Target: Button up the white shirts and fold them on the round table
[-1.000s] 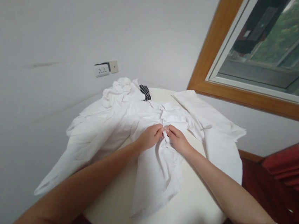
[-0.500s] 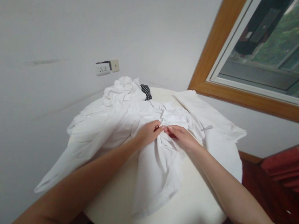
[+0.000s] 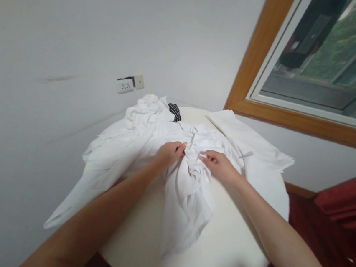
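Note:
A crumpled white shirt (image 3: 187, 201) lies over the round table, its lower part hanging in folds toward me. My left hand (image 3: 172, 153) pinches the cloth between thumb and fingers near the middle. A short gap to the right, my right hand (image 3: 218, 164) grips the same cloth, fingertips closed on a fold. Between the two hands the fabric is bunched and wrinkled. What exactly lies under the fingertips is too small to make out.
The cream round table (image 3: 228, 235) stands against a white wall with a socket (image 3: 125, 85). More white cloth (image 3: 113, 152) drapes over its left side; a folded white piece (image 3: 253, 140) lies at the right. A black striped cloth (image 3: 174, 111) pokes out behind. A wood-framed window (image 3: 292, 119) is at right.
My hands have moved apart, from nearly touching to a small gap. The shirt cloth between them is now more gathered and wrinkled.

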Demonstrator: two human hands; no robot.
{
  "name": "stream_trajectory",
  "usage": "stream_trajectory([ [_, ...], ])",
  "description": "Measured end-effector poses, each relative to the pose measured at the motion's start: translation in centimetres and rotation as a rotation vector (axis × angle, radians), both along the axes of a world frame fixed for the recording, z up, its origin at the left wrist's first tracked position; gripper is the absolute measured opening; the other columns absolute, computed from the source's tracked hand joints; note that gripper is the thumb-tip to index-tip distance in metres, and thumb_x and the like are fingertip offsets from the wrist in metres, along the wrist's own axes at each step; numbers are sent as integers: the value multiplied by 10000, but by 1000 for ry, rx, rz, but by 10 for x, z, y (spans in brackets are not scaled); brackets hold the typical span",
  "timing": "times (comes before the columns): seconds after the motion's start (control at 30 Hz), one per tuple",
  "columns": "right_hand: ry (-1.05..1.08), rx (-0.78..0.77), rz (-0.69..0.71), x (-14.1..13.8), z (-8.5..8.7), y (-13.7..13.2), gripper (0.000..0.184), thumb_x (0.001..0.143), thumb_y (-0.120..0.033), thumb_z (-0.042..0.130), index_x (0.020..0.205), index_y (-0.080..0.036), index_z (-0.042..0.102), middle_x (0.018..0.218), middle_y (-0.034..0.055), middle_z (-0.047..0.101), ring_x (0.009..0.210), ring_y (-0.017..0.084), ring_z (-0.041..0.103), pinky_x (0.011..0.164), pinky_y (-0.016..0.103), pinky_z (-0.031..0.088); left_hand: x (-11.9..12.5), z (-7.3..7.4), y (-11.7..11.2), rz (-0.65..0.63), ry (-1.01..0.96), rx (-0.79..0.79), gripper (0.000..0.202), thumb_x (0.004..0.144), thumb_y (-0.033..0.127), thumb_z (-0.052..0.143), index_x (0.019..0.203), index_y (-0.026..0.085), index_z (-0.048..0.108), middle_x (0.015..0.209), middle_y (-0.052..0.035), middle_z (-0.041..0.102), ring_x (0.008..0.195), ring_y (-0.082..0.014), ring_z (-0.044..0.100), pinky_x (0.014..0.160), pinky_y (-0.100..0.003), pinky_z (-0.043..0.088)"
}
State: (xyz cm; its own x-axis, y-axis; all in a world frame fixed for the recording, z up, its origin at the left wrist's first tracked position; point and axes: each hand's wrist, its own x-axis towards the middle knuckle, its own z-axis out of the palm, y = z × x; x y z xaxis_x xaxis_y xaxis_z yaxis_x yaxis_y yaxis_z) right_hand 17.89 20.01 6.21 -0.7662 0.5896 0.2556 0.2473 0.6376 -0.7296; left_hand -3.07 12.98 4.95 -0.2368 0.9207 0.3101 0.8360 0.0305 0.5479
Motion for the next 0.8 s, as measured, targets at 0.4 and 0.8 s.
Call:
stream_trajectory([
  [0.4, -341, -317, 75, 32, 7, 30, 344, 782, -512, 573, 682, -188, 630, 546, 2, 624, 472, 130, 532, 502, 246, 407, -9, 23, -38, -92, 112, -727, 655, 710, 696, 497, 291, 196, 447, 272, -59, 440, 334, -160, 450, 610, -332, 429],
  [0.8, -275, 158, -397, -1, -32, 21, 228, 825, -395, 521, 692, -212, 491, 725, 55, 596, 695, 184, 549, 647, 301, 378, 0, 18, -25, -137, 235, -294, 264, 804, 339, 512, 589, 191, 549, 702, -89, 650, 772, -232, 612, 735, -314, 412],
])
